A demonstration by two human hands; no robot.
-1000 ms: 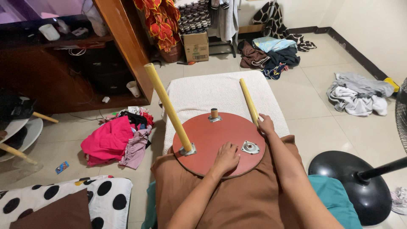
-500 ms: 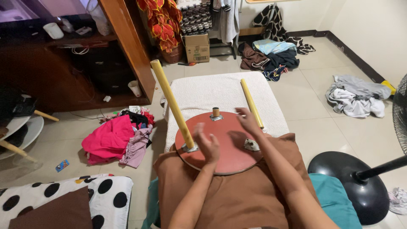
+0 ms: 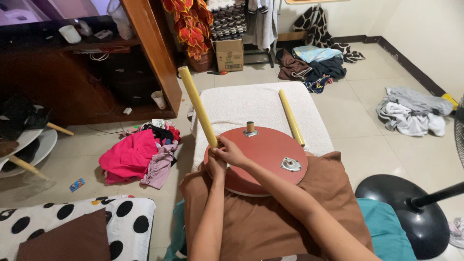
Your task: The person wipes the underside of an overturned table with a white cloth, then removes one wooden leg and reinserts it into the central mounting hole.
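On the far left, we are seeing a white stool [image 3: 21,142] with yellow legs lying on the floor [image 3: 87,159], with a heap of pink clothes [image 3: 133,157] just right of it and a black-spotted cushion [image 3: 72,220] nearer us. Moving right, we are wrapping both hands round the base of the upright yellow leg [image 3: 197,106], where it is meeting the round red stool seat [image 3: 263,157]. Our left hand [image 3: 216,164] is closing under the joint and our right hand [image 3: 231,151] is clamping on the leg just above it; half a second ago both hands were lying flat on the seat, so the grip has shifted onto the leg (we are judging this to mean the leg is now being turned or tightened into its fitting).

The seat is resting upside down on a brown cloth [image 3: 270,217] over our lap, its far edge touching a white padded surface [image 3: 256,106]. A short threaded stub [image 3: 250,127] is standing at the seat's far rim, and a bare metal mounting plate [image 3: 290,165] is sitting near its right edge. A loose yellow leg [image 3: 290,117] is lying beside the seat on the white padding. Farther right, a black fan base [image 3: 411,212] is standing near grey clothes [image 3: 411,113].
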